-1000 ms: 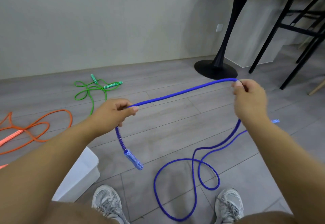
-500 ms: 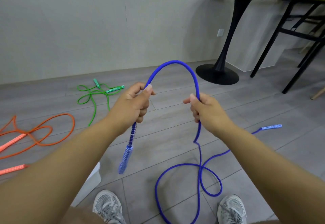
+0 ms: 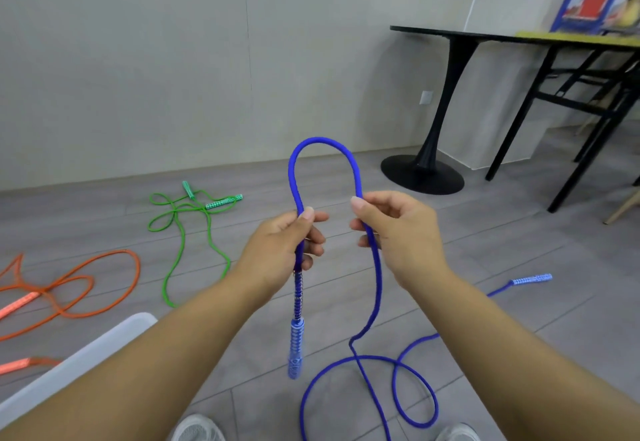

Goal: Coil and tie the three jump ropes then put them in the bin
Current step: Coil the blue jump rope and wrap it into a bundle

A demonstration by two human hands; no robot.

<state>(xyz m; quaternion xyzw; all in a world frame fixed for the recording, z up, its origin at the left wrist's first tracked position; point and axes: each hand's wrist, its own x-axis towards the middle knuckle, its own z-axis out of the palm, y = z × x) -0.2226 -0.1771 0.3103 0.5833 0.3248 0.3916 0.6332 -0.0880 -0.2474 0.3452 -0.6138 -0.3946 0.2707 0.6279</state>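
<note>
The left hand (image 3: 280,243) grips the blue rope (image 3: 322,139) just above its handle (image 3: 296,347), which hangs straight down. The right hand (image 3: 398,229) pinches the rope farther along, between thumb and fingers.

A second ago the hands were well apart with the rope stretched between them. They are now near each other, and that span stands as an upright arch. This looks like the first turn of the coil. The remaining rope trails in loose loops on the floor (image 3: 519,319) to the second handle (image 3: 531,279), towards the floor's right edge.

The green rope (image 3: 180,229) lies uncoiled near the wall edge and the orange rope (image 3: 86,285) at the left edge. The bin (image 3: 79,361) is at the near left.
</note>
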